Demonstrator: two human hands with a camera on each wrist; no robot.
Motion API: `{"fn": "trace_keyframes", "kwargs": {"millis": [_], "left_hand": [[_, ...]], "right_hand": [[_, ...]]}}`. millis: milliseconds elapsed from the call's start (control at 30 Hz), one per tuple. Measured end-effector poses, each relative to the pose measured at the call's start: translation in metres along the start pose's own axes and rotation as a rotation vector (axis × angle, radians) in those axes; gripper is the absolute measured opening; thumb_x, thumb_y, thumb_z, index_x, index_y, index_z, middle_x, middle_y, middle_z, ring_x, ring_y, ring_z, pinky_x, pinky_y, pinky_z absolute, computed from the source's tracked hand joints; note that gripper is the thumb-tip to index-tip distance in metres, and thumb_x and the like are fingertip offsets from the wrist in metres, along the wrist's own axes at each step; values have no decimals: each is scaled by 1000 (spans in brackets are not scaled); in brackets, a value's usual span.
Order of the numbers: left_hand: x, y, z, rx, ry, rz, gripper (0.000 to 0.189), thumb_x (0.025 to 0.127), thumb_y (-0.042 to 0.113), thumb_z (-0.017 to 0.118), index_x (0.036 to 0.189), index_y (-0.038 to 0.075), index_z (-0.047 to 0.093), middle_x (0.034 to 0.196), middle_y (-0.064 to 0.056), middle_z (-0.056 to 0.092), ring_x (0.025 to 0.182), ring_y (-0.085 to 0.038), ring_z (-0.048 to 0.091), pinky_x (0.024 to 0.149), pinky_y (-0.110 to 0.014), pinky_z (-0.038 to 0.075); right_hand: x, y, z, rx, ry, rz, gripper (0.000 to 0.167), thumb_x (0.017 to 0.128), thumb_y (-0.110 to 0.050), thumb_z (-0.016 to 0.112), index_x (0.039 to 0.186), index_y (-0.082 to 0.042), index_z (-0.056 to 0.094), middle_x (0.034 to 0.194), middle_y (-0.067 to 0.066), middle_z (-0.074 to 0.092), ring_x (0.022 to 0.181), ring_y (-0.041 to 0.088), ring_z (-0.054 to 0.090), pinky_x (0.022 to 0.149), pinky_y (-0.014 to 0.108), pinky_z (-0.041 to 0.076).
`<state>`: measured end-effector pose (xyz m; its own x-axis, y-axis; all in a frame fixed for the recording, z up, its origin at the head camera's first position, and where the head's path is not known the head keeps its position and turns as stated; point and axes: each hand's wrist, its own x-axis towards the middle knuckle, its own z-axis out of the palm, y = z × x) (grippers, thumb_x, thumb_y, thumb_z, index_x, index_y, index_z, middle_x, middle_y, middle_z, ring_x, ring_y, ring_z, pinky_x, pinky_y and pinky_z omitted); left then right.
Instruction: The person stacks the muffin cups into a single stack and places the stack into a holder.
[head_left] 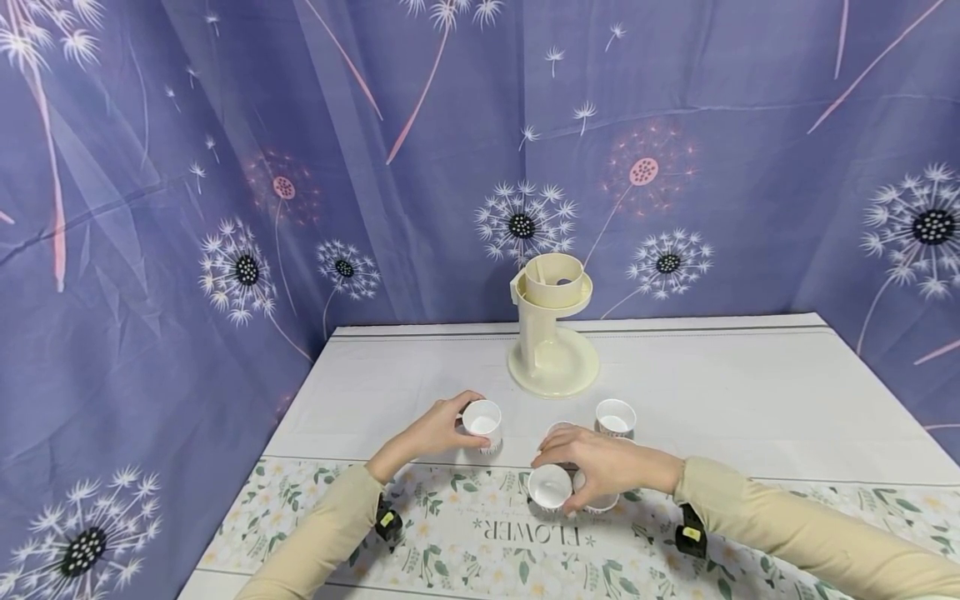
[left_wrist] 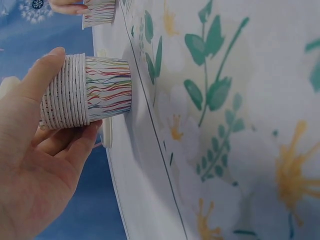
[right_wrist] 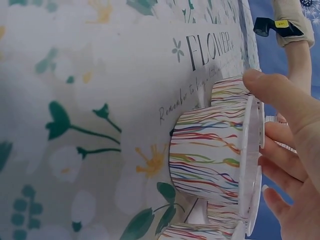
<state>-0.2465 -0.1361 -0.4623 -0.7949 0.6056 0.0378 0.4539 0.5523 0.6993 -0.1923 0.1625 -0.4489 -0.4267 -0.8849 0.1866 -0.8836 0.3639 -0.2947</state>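
Note:
My left hand (head_left: pixel 442 425) grips a stack of nested paper cups (left_wrist: pixel 109 85) round their rims, thumb on one side and fingers on the other. The cups are white with wavy coloured stripes. At the front of a cluster of single cups, my right hand (head_left: pixel 603 461) holds a paper cup (head_left: pixel 550 487) by its rim, with the thumb at its near right side and fingers behind. Another striped cup (right_wrist: pixel 210 152) stands beside it, partly under the right hand. Farther back is a cup (head_left: pixel 616 417); others are partly hidden by the hand.
A cream plastic stand (head_left: pixel 555 367) with a round base and a cylinder on top is at the back of the table. The white table (head_left: pixel 720 400) carries a floral cloth strip (head_left: pixel 450 525) along its front. Purple dandelion curtains (head_left: pixel 420 217) hang behind and at the sides.

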Motion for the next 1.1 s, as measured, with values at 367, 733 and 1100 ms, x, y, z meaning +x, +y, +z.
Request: {"fn": "trace_keyframes", "kwargs": {"millis": [367,733,1100], "left_hand": [[-1,0,0,-14,-2,-1,62,81,32,79,131,9,51,110,-5,66,102,-19,63,90,-37,54],[0,0,1,8,11,-4,62,80,33,79,131,9,52,108,-3,67,99,-16,63,85,-32,54],[0,3,0,-7,3,-15,62,80,31,80,131,8,51,109,-5,67,101,-18,63,88,-34,55]], "right_hand": [[1,1,1,7,50,9,54,75,-38,81,120,-12,66,111,-3,65,103,10,59,89,29,52],[5,1,-3,96,58,91,54,78,-33,77,124,-8,63,115,-1,64,105,13,62,90,30,55],[6,1,-5,227,74,168,52,81,-25,75,128,-9,60,118,-3,61,107,14,61,88,31,56]]}}
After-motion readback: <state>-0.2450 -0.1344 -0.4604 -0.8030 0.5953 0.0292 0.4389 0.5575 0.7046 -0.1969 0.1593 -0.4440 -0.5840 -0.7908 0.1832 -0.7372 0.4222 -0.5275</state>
